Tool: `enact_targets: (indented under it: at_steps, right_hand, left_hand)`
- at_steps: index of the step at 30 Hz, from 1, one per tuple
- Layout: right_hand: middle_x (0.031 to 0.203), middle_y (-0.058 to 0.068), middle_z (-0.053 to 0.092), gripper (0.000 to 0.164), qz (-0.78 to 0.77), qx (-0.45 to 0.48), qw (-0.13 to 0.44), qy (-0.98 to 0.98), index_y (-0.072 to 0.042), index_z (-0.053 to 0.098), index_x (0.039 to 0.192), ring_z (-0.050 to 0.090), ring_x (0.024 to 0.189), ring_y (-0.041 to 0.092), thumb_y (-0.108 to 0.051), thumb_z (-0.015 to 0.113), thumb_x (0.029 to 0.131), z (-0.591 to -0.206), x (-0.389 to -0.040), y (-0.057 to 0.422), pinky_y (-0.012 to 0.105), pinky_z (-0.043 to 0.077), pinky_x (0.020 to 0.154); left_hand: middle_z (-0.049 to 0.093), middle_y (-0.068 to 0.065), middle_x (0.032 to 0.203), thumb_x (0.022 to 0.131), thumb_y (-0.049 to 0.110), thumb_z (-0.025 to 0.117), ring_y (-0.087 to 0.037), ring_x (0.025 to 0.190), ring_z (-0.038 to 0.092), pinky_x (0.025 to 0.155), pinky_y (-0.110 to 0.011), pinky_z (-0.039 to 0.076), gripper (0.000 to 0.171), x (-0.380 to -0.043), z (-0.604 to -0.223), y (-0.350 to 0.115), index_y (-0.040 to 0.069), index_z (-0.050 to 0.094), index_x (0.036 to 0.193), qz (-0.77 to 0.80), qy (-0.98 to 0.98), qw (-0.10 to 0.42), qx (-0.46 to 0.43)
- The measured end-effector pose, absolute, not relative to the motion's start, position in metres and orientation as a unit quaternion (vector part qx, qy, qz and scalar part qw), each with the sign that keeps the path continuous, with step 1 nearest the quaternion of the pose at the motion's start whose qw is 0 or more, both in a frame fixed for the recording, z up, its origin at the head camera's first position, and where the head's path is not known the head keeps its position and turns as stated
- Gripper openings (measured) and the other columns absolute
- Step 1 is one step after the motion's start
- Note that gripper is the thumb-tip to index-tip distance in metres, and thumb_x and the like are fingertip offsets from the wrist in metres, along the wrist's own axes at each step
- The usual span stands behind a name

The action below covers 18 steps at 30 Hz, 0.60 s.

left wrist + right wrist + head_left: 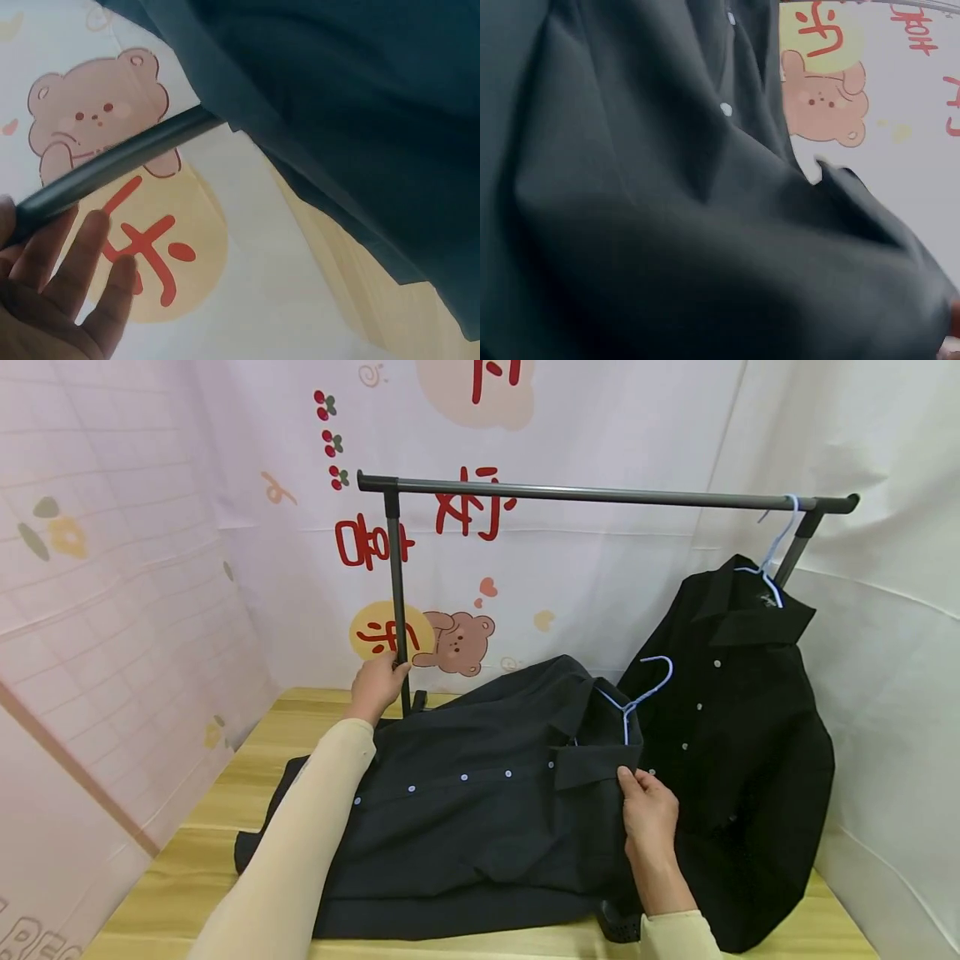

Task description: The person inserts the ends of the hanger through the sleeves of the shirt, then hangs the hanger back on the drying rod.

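A black button-up shirt (480, 827) on a light blue hanger (633, 706) lies sideways over the table, collar to the right. My right hand (651, 814) pinches its collar edge between thumb and fingers; in the right wrist view dark cloth fills most of the picture, with only a bit of that hand at the edge. At the left upright of a dark metal clothes rack (562, 493), my left hand (377, 687) holds the post (112, 169) between thumb and index finger. The other fingers stand loosely spread in the left wrist view.
Another black shirt (750, 710) hangs from the rack's right end on a light blue hanger (783, 539). Below is a wood-patterned tabletop (202, 852). A printed white cloth backdrop (600, 410) stands behind the rack. A small dark object (618, 925) sits near the front edge.
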State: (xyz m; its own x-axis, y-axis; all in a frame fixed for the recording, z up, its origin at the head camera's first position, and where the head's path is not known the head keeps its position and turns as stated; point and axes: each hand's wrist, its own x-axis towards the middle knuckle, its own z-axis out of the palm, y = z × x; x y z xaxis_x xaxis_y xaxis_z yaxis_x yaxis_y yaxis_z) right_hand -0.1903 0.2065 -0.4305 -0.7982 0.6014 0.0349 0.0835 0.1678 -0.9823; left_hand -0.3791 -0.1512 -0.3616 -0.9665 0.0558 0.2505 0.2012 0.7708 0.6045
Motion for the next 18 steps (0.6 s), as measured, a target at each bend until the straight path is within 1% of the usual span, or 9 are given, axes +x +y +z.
enact_targets:
  at_steps: [2, 4, 8, 14, 18]
  right_hand:
    - [0.079, 0.003, 0.053, 0.035, 0.605, -0.206, 0.201, -0.743, 0.004, 0.067, 0.105, 0.052, 0.069, 0.015, -0.029, 0.057, 0.102, -0.425, -0.192, 0.205, 0.027, 0.045, 0.057]
    - [0.075, 0.002, 0.054, 0.033, 0.611, -0.183, 0.192, -0.746, 0.003, 0.067, 0.105, 0.054, 0.067, 0.014, -0.028, 0.057, 0.102, -0.418, -0.195, 0.2, 0.027, 0.047, 0.057]
    - [0.071, 0.002, 0.057, 0.031, 0.613, -0.152, 0.192, -0.751, 0.001, 0.068, 0.105, 0.057, 0.063, 0.013, -0.028, 0.058, 0.102, -0.4, -0.2, 0.188, 0.026, 0.049, 0.056]
    - [0.08, 0.008, 0.067, 0.031, 0.607, -0.11, 0.188, -0.764, -0.001, 0.069, 0.11, 0.064, 0.068, 0.015, -0.029, 0.059, 0.102, -0.371, -0.207, 0.166, 0.025, 0.053, 0.062]
    - [0.083, 0.011, 0.07, 0.029, 0.6, -0.09, 0.19, -0.772, -0.002, 0.072, 0.108, 0.065, 0.071, 0.018, -0.028, 0.061, 0.101, -0.353, -0.212, 0.154, 0.025, 0.054, 0.063]
  left_hand:
    - [0.058, -0.012, 0.081, 0.105, 0.03, 0.05, -0.029, 0.07, 0.053, 0.062, -0.039, 0.04, 0.029, -0.379, -0.361, -0.151, 0.003, 0.061, 0.104, -0.318, -0.939, 0.115, -0.065]
    - [0.056, -0.011, 0.079, 0.105, 0.029, 0.05, -0.028, 0.068, 0.051, 0.061, -0.037, 0.039, 0.029, -0.379, -0.359, -0.151, 0.003, 0.062, 0.103, -0.311, -0.941, 0.112, -0.066]
    - [0.058, -0.012, 0.082, 0.105, 0.029, 0.051, -0.028, 0.071, 0.052, 0.062, -0.037, 0.04, 0.029, -0.377, -0.355, -0.152, 0.002, 0.063, 0.105, -0.307, -0.944, 0.101, -0.068]
    - [0.06, -0.013, 0.085, 0.106, 0.03, 0.05, -0.028, 0.073, 0.054, 0.063, -0.037, 0.041, 0.031, -0.375, -0.352, -0.151, 0.002, 0.064, 0.107, -0.293, -0.95, 0.094, -0.061]
    - [0.061, -0.014, 0.088, 0.106, 0.03, 0.05, -0.029, 0.076, 0.055, 0.066, -0.038, 0.042, 0.032, -0.375, -0.351, -0.151, 0.002, 0.065, 0.11, -0.288, -0.951, 0.089, -0.062]
